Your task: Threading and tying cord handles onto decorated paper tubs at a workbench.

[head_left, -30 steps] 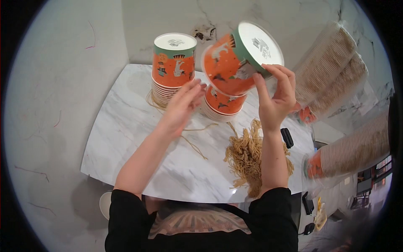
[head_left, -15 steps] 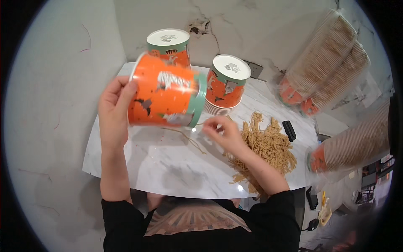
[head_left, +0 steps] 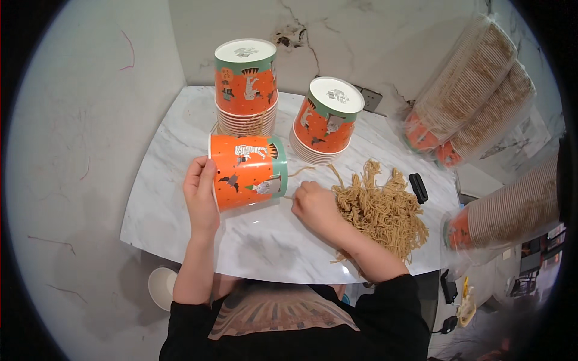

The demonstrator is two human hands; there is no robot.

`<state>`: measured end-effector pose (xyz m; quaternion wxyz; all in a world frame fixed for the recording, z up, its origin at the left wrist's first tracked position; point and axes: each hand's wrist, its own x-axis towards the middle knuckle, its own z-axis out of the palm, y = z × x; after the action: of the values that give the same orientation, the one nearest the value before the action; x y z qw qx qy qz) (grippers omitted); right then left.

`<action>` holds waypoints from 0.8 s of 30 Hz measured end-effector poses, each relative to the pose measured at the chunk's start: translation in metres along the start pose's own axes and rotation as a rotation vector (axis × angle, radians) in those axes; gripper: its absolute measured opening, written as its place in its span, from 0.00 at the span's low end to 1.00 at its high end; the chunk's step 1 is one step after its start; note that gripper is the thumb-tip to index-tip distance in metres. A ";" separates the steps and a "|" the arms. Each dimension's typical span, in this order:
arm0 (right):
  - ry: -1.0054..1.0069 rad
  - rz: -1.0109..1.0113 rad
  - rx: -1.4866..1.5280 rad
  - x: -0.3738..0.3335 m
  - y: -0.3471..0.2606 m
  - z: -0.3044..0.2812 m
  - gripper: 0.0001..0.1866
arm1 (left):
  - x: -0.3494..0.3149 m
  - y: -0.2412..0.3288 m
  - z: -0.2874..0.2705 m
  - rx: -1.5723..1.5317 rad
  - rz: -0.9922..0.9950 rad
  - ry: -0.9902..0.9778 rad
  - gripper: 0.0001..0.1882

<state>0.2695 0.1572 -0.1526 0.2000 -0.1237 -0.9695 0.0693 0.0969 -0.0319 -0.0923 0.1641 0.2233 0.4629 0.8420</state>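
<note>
Left hand [head_left: 201, 189] gripping orange bucket [head_left: 248, 171], centre, unstacked. Right hand [head_left: 316, 206] curled by strand [head_left: 289, 197]; grip unclear. Inverted left stack [head_left: 246, 90] and right stack [head_left: 325, 129] standing, upper centre. Twine heap [head_left: 388, 210] left, right of centre.

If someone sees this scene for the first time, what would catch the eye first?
Probably the bright orange bucket, tipped sideways in the left hand. Behind it stand a taller stack and a shorter stack of matching upturned buckets. A tangled heap of tan string lies on the table, beside the right hand.
</note>
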 end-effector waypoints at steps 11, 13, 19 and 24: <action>-0.092 0.520 1.524 0.027 0.037 -0.148 0.08 | 0.000 -0.032 0.020 0.116 0.095 0.037 0.17; -0.038 0.435 1.623 0.027 0.026 -0.159 0.09 | 0.000 -0.034 0.020 0.202 0.186 0.074 0.20; 0.314 0.114 1.619 0.028 -0.024 -0.193 0.10 | -0.015 0.025 0.050 0.920 0.648 0.115 0.23; 0.234 0.167 1.374 0.023 -0.046 -0.171 0.01 | -0.033 0.064 0.098 0.615 0.387 -0.511 0.14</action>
<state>0.3085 0.1341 0.0200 0.3301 -0.0501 -0.6654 0.6677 0.1718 -0.0117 0.0014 0.0384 0.5455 0.5859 0.5980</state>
